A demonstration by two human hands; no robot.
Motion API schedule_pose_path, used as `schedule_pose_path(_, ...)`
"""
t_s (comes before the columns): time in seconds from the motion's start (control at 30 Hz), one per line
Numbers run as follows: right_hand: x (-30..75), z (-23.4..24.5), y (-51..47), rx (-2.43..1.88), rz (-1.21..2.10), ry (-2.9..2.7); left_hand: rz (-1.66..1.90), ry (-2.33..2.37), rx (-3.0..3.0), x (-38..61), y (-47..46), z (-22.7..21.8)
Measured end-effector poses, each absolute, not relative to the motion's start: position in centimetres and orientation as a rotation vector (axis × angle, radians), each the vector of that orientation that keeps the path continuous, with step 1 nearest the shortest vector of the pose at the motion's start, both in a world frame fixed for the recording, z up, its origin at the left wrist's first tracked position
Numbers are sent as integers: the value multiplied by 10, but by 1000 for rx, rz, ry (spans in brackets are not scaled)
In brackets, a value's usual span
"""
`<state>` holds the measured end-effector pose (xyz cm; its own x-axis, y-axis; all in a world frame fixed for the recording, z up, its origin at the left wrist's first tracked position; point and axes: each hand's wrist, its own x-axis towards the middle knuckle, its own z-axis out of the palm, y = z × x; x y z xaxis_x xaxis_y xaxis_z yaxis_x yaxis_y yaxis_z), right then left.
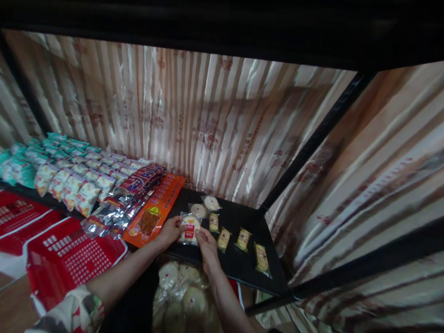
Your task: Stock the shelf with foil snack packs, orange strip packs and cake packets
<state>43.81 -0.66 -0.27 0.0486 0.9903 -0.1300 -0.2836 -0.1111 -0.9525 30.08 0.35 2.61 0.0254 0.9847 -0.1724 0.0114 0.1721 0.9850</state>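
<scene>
Holding a wrapped cake (188, 236) now, pale and round with a red label on top, right at the near edge of the black shelf (239, 265)! Grasping it from the left with the left hand (172, 230), pinching it from the right with the right hand (207, 244) (both hands on the one cake, face to face). Resting on the shelf or lifted just off it? Hard to tell from here.

Just beyond, on the far side, two round cakes (210, 203) in clear wrap. To the right, four yellow packets (243, 239), spread toward the right end of the shelf.

Over to the left, next, a flat orange bag (169, 193) with brown sticks on the front, then a heap of red and silver packets (142, 180), then rows of white packets (76, 189), and finally green packets (23, 171) at the left end.

On the near side, a clear bag (200, 320) packed with pale rounds; left of it, red sheets (74, 253) below the shelf. Far behind everything, a shiny pleated curtain (210, 107).
</scene>
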Motion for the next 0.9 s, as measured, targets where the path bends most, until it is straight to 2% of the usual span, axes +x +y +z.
schedule_pose_path(0.23,397,-5,62,-1002,1440,-797,1074,1542,1224,279,55,35)
schedule_pose_path(0.47,385,-25,108,-1049,1383,-704,961,1779,1321,275,97,24)
schedule_pose_path(0.67,413,-40,110,-1178,1157,-755,903,1717,1445,303,114,7)
schedule_pose_path(0.9,426,-32,133,-1405,908,-1049,932,1783,1455,309,147,-1)
